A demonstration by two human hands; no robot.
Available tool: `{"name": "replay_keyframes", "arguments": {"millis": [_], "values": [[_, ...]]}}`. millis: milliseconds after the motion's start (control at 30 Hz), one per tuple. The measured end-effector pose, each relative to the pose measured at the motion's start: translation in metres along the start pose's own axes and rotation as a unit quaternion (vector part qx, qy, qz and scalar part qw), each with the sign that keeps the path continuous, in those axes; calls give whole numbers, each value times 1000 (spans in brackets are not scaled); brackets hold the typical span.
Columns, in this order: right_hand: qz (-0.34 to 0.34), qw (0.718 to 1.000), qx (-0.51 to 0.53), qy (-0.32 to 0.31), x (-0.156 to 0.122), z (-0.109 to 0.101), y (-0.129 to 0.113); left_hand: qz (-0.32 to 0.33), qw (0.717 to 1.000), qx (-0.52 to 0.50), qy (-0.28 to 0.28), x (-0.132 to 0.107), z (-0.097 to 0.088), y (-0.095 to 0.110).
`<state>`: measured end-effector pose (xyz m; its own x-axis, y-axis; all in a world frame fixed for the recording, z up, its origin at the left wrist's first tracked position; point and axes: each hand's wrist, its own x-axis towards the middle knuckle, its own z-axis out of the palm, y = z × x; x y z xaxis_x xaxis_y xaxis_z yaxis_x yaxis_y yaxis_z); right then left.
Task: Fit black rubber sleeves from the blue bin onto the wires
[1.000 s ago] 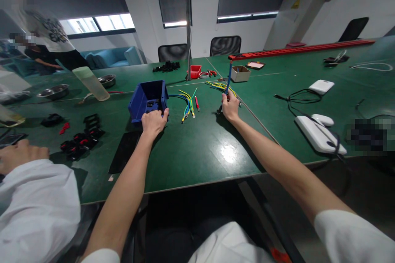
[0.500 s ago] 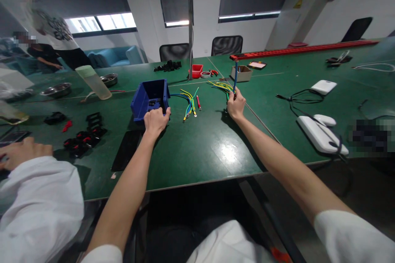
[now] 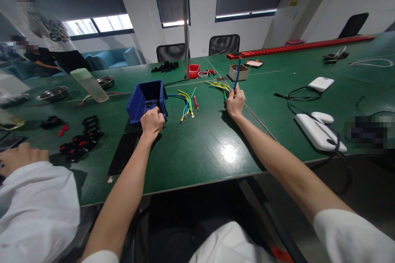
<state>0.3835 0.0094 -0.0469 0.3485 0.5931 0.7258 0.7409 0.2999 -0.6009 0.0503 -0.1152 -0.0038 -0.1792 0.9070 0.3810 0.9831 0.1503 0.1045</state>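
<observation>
My left hand (image 3: 152, 122) is closed at the front lip of a blue plastic bin (image 3: 132, 107), fingertips curled inside and hidden. Small dark parts (image 3: 151, 103) lie in the bin. My right hand (image 3: 235, 103) is closed around a blue wire (image 3: 238, 72), which sticks up above the fist with a slight bend. Beside that hand lies a bundle of yellow-green wires (image 3: 217, 85). Between my hands are several blue and yellow-green wires (image 3: 187, 100) with ring terminals, and a short red wire (image 3: 196, 102).
A dark phone (image 3: 122, 154) lies by my left forearm, with black-and-red parts (image 3: 80, 144) farther left. A co-worker's hand (image 3: 24, 158) rests at the left edge. White devices (image 3: 319, 131) with black cables lie right. A cardboard box (image 3: 239, 73) and red tray (image 3: 194, 70) stand behind.
My left thumb has drawn in toward the fist at the bin's lip. The blue wire in my right hand now leans more to the right. The view has shifted slightly.
</observation>
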Motion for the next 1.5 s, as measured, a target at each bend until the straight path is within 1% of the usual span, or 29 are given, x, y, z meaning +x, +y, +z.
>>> {"name": "replay_keyframes", "arguments": {"millis": [167,300,500,633,833,967,1100,1267,1500], "values": [[15,1000,2,-11,2,1,5,-20,999,-28,20,0,2,-2],[19,999,-19,-19,4,3,9,-33,998,-36,30,1,5,-2],[12,996,-72,-53,5,1,12,-34,993,-59,96,4,15,-7],[8,993,-96,-69,5,-1,12,-29,990,-76,115,5,18,-9],[17,992,-99,-77,7,-1,13,-37,983,-96,150,5,21,-10],[23,991,-104,-82,9,-3,16,-24,978,-112,176,6,24,-11],[42,987,-127,-92,11,-7,17,-9,971,-125,205,6,23,-11],[59,978,-168,-109,10,-13,12,-3,964,-130,231,6,21,-9],[92,963,-226,-119,6,-19,6,-30,956,-158,247,4,16,-7]]}}
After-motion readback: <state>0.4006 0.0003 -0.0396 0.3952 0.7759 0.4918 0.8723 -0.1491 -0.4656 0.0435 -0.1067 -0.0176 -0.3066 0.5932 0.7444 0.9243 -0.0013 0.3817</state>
